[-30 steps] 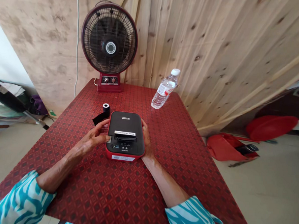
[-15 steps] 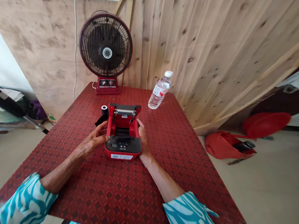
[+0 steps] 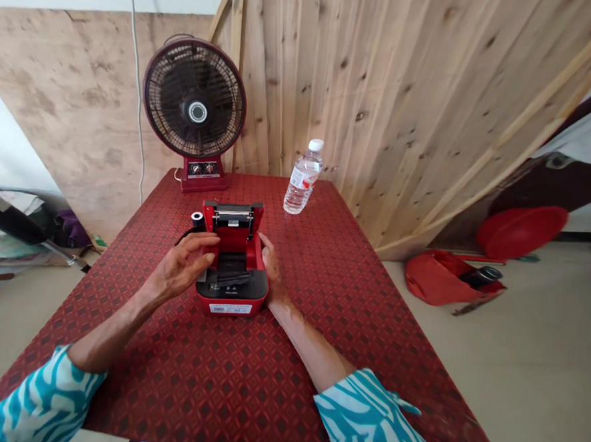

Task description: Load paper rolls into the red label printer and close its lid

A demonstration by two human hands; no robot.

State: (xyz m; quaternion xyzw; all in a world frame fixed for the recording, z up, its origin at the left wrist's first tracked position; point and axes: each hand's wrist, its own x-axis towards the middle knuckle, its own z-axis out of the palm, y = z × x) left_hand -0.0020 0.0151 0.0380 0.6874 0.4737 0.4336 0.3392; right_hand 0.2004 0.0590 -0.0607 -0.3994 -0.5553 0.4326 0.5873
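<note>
One red-and-black printer (image 3: 232, 290) sits around the middle of the single table (image 3: 286, 380), its one lid (image 3: 233, 214) raised at the back, which lays the inside bare toward the person. Two hands flank it. The right hand (image 3: 275, 276) lies along the printer's right side, probably to steady it; how far its grip closes, I cannot tell. The left hand (image 3: 180, 267) is at the left edge, its grip loosely wide and seemingly empty. One dark roll (image 3: 198, 224) stands just beside the printer, handy to that hand. Farther off, one bottle (image 3: 302, 183) and one fan (image 3: 195, 108) stand toward the far edge, apparently out of the way.
</note>
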